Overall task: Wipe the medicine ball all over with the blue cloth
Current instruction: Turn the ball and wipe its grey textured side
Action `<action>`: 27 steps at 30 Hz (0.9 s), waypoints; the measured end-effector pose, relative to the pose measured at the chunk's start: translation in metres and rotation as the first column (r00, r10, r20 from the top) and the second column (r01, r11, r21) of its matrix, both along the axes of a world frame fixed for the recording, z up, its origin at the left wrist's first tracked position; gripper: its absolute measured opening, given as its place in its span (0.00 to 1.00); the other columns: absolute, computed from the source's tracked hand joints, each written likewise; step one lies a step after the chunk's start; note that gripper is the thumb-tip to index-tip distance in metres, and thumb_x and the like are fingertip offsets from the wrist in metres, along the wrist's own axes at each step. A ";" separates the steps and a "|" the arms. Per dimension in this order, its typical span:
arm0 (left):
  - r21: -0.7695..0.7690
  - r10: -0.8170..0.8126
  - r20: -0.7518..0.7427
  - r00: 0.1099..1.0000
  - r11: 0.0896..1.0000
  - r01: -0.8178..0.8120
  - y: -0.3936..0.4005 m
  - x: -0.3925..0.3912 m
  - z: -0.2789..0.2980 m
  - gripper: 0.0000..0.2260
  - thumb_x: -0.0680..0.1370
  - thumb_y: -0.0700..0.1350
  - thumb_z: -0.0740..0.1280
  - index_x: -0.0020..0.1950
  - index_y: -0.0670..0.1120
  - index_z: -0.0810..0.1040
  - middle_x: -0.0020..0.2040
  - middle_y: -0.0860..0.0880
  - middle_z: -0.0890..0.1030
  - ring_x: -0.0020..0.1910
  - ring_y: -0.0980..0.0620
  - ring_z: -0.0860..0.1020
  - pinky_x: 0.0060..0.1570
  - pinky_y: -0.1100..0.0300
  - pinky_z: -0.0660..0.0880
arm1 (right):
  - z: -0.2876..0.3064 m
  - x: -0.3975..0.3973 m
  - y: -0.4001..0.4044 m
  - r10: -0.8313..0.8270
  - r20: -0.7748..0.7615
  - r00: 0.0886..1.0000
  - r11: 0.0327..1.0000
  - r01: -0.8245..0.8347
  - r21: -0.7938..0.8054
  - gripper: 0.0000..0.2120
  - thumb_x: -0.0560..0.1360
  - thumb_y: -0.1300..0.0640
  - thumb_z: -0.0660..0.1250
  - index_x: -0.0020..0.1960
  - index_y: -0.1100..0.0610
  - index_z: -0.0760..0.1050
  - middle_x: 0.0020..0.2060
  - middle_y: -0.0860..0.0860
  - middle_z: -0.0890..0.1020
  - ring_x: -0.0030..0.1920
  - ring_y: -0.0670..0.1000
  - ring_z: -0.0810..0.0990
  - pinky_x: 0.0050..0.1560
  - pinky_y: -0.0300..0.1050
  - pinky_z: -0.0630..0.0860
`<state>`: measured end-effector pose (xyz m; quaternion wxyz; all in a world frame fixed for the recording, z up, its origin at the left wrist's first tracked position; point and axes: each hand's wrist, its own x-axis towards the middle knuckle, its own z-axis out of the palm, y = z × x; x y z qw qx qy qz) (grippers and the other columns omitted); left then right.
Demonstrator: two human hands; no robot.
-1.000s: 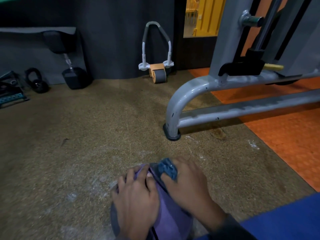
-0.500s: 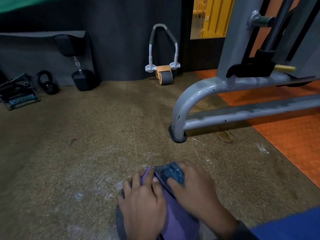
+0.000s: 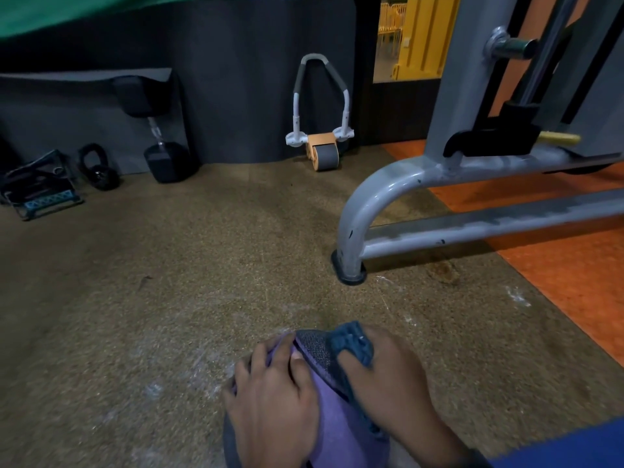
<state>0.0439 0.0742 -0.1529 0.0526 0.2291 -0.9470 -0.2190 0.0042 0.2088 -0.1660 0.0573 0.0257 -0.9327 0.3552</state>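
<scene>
A purple and dark grey medicine ball (image 3: 332,420) sits on the brown floor at the bottom middle of the head view. My left hand (image 3: 273,403) lies spread over its left side, fingers curved against the ball's top. My right hand (image 3: 391,383) grips a bunched blue cloth (image 3: 353,341) and presses it on the ball's upper right part. Both hands hide most of the ball.
A grey machine frame (image 3: 358,211) stands on the floor just beyond the ball to the right, with orange flooring (image 3: 557,275) behind it. An ab roller (image 3: 322,148), a dumbbell (image 3: 162,143), a kettlebell (image 3: 98,167) and a small rack (image 3: 40,187) line the far wall.
The view has shifted, so the scene sits further right and lower. My right hand with the cloth stays on the ball's upper right; my left hand holds its place.
</scene>
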 end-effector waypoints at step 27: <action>-0.040 -0.154 0.015 0.988 0.987 0.154 -0.003 -0.010 0.003 0.26 0.74 0.63 0.43 0.72 0.65 0.61 0.73 0.68 0.60 0.74 0.59 0.57 0.71 0.55 0.57 | -0.005 -0.010 0.004 -0.181 0.260 0.949 0.924 0.254 -0.286 0.10 0.71 0.50 0.68 0.31 0.41 0.77 0.26 0.47 0.78 0.33 0.51 0.78 0.37 0.47 0.73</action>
